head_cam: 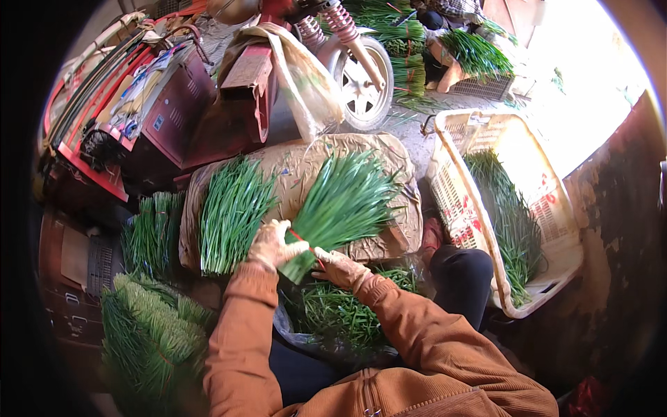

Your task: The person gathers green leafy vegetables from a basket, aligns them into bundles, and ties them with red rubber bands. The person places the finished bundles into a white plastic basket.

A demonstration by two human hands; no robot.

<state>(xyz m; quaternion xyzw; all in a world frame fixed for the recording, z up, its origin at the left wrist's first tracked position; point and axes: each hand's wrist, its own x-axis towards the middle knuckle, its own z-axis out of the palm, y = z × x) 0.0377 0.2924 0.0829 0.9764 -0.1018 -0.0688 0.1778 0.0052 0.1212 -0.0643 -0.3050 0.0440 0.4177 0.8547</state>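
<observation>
A bundle of long green leaves, apparently Chinese chives [344,200], lies on a low work surface [365,139] covered in wrinkled tan sheeting. A red tie [298,236] crosses it near the cut ends. My left hand [273,245], in a pale glove, grips the bundle on its left side by the tie. The fingers of my gloved right hand [341,268] close on the tie at the bundle's right edge; its fingertips are partly hidden. Left of the bundle, a loose pile of chives [234,213] rests on the same surface.
Tied bundles [153,229] and a larger stack [156,323] stand at left. Loose greens [338,313] fill a plastic-lined spot between my knees. A plastic crate [500,271] at right holds more chives [500,219]. A motor vehicle's front wheel [365,83] and another person [458,8] are beyond.
</observation>
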